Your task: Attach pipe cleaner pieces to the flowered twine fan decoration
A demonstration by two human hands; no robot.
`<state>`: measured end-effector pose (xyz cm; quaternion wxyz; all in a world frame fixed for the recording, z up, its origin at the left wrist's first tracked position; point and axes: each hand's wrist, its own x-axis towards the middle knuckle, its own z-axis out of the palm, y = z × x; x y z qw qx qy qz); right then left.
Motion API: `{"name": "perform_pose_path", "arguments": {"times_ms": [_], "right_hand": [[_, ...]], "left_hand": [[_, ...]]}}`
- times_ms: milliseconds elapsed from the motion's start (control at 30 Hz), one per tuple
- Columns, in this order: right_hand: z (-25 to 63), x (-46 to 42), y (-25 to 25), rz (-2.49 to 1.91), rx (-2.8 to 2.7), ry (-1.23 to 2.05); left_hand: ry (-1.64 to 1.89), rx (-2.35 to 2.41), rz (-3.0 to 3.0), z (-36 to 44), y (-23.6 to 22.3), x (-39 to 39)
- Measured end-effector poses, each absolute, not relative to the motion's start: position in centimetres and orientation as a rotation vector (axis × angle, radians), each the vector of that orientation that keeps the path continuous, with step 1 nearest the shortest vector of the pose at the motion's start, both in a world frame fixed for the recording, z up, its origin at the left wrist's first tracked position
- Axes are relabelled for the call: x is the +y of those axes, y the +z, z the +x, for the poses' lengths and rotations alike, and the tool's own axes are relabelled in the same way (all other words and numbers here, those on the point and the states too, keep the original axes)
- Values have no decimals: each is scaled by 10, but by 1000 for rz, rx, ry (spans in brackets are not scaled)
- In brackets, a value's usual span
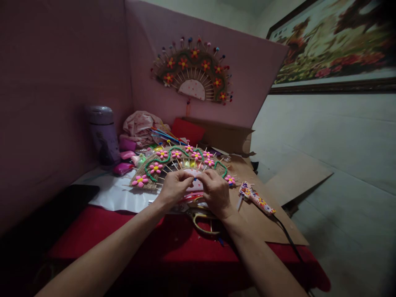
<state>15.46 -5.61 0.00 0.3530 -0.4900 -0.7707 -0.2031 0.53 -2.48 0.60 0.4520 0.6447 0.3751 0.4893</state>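
Over the lower middle of a craft fan, my left hand (175, 187) and my right hand (215, 193) meet fingertip to fingertip. Both are closed in a pinch around a small blue piece (195, 179), mostly hidden by the fingers. The fan (144, 167) lies on the table behind my hands; it has a twine-wrapped arc, thin wooden sticks, pink flowers with yellow centres and a wavy green strip. Under my right hand lie scissors (206, 233) with dull yellowish handles. To the right rests a flower-patterned glue gun (256, 198) with a black cord.
A similar fan with orange flowers (194, 62) hangs on the pink panel (247, 78). A purple tumbler (103, 136), pink packets (123, 168) and crumpled cloth (144, 126) stand at the back left. Cardboard (278, 227) covers the right of the red-covered table (123, 243).
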Motion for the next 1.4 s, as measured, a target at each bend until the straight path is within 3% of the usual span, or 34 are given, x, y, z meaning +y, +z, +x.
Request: {"name": "perform_pose_path", "arguments": {"times_ms": [367,733,1400], "right_hand": [[155,-55,0,-1142,-2017,-575],[158,-56,0,-1074,-1997,-260],[157,-58,-2,-1084,-2014,-335]], "left_hand": [[1074,922,1547,2,12,-25],[1028,798,1550,0,13,-26],[1071,865,1432,0,14,-27]]}}
